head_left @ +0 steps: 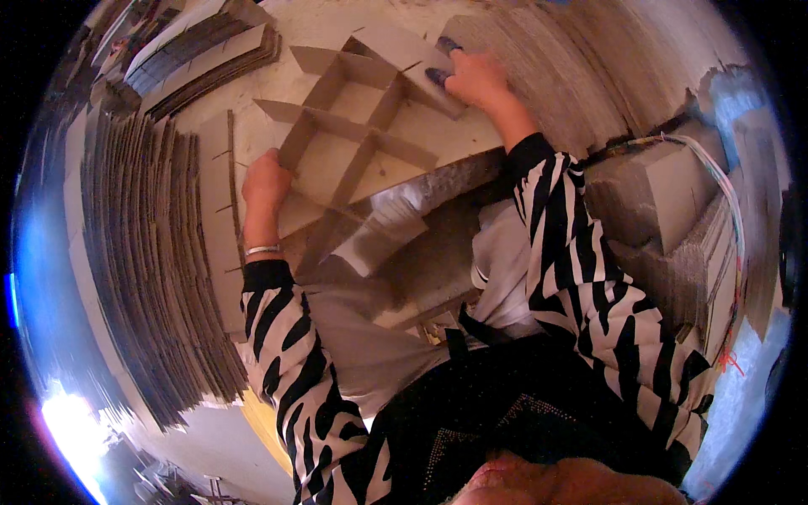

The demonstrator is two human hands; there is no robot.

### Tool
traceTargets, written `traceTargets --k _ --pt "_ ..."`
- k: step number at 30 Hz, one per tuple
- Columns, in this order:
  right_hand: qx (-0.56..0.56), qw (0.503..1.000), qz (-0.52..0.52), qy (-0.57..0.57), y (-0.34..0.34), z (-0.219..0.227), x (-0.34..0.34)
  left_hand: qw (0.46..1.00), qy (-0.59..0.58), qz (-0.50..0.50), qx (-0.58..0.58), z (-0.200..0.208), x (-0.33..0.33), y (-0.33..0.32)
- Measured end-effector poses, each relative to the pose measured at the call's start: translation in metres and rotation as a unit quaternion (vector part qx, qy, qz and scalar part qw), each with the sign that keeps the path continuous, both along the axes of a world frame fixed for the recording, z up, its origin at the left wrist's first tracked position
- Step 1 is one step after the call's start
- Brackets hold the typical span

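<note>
A cardboard divider grid [341, 126] of interlocked slotted strips stands on the pale worktop, tilted diagonally in view. My left hand [268, 187] is closed at its near left side, gripping the end of a strip; the fingertips are partly hidden. At the far right of the grid my right hand [478, 80] has its fingers apart, with dark coverings on two fingertips. Those fingertips rest by a flat pale cardboard strip [433, 91], beside a stack of cardboard strips [539, 71].
A long row of slotted cardboard strips [147, 261] stands at the left. More bundled strips [210, 67] lie at the far left. Stacked cardboard [665, 194] and pale cables [711, 156] are at the right. The worktop's near edge [467, 164] runs above my lap.
</note>
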State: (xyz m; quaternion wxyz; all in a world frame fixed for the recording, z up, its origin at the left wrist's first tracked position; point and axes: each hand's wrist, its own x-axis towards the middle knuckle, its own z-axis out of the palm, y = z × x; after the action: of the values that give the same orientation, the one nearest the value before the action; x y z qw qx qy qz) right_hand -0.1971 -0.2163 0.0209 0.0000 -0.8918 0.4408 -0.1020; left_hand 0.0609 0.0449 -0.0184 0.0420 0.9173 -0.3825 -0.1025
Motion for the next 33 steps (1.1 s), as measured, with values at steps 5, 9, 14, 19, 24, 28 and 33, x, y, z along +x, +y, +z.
traceTargets --k 5,9,14,19,24,28,33 --pt "0.186 0.963 0.034 -0.194 0.002 -0.025 0.019 0.962 -0.062 -0.054 -0.261 -0.009 0.009 0.025" --pt "0.318 0.880 0.011 -0.353 -0.035 -0.067 0.014 0.970 0.075 0.026 -0.228 0.022 0.014 0.034" --pt "0.409 0.814 0.065 -0.408 0.016 -0.085 0.045 0.968 0.220 -0.084 -0.089 0.023 -0.063 0.005" --pt "0.509 0.673 0.080 -0.531 0.061 -0.031 0.063 0.978 0.149 -0.103 -0.105 0.010 -0.133 -0.030" --pt "0.505 0.630 0.114 -0.578 0.050 0.013 0.045 0.908 0.213 -0.107 -0.346 0.003 -0.079 -0.012" --pt "0.498 0.644 0.082 -0.575 0.021 -0.004 0.030 0.854 0.247 -0.069 -0.453 0.044 -0.047 0.031" --pt "0.245 0.877 0.148 -0.386 0.050 -0.019 0.036 0.915 -0.084 0.024 -0.394 0.155 -0.030 0.142"
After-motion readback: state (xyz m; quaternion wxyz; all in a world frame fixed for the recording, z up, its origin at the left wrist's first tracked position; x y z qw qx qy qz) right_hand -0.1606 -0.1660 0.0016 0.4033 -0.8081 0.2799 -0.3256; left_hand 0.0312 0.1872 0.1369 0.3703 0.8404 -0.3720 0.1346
